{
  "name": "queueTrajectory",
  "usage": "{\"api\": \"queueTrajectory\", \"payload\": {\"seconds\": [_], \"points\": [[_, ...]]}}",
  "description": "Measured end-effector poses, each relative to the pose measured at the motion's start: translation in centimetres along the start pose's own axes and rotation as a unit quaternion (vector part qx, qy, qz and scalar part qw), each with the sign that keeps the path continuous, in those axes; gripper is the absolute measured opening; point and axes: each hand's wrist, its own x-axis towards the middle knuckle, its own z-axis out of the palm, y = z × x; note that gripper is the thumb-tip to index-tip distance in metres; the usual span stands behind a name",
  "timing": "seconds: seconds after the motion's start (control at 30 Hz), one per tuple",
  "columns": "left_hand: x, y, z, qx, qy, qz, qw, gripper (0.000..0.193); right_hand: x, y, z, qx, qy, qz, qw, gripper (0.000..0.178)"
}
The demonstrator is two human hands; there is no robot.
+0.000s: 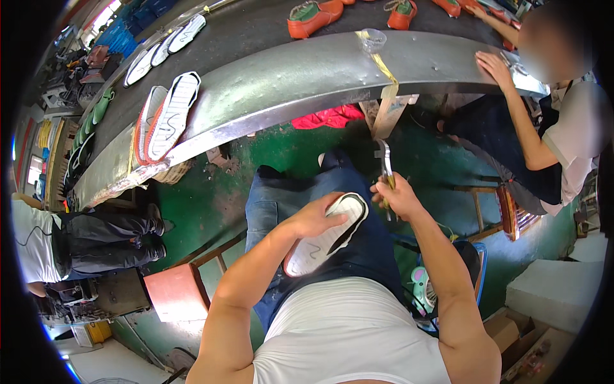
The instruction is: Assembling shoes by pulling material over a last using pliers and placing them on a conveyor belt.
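My left hand (316, 217) is closed around a shoe (314, 255), fingers and thumb gripping its upper end. The shoe rests on my lap with its whitish sole facing up and a black edge along one side. To the right of the shoe, my right hand (398, 195) grips a pair of metal pliers (385, 161) by yellowish handles, its curved head pointing away from me. The pliers are apart from the shoe. Two shoes with pale soles and red edges (170, 123) lean together on the metal bench rim, ahead and left.
A metal-edged conveyor bench (275, 77) curves across the front. It carries white soles (157, 52), orange shoes (314, 18) and a clear cup (372, 41). A co-worker (537, 141) sits at right. Another person (96, 240) is at left, near a salmon-coloured stool (176, 291). A fan (423, 289) stands beside my right arm.
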Motion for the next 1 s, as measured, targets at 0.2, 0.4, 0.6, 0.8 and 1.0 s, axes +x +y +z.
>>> {"api": "queueTrajectory", "payload": {"seconds": [0.2, 0.4, 0.6, 0.8, 1.0], "points": [[-8.2, 2.3, -2.2, -0.182, 0.155, 0.059, 0.969, 0.108, -9.6, -2.0, 2.0, -0.003, -0.071, -0.056, 0.996, 0.040], [-13.6, -0.4, -3.0, -0.082, 0.185, 0.130, 0.970, 0.100, -15.2, -4.3, 7.7, -0.221, -0.221, -0.088, 0.946, 0.041], [-15.4, -1.6, -2.3, -0.178, 0.237, 0.171, 0.940, 0.069, -13.8, -5.8, 12.5, -0.155, -0.331, -0.076, 0.928, 0.040], [-17.3, -2.2, -2.1, -0.173, 0.278, 0.193, 0.925, 0.059, -14.1, -7.8, 15.9, 0.076, -0.369, 0.113, 0.919, 0.036], [-17.2, -4.6, -2.5, -0.237, 0.302, 0.207, 0.900, 0.048, -11.4, -7.1, 17.2, -0.179, -0.371, -0.021, 0.911, 0.027]]}}
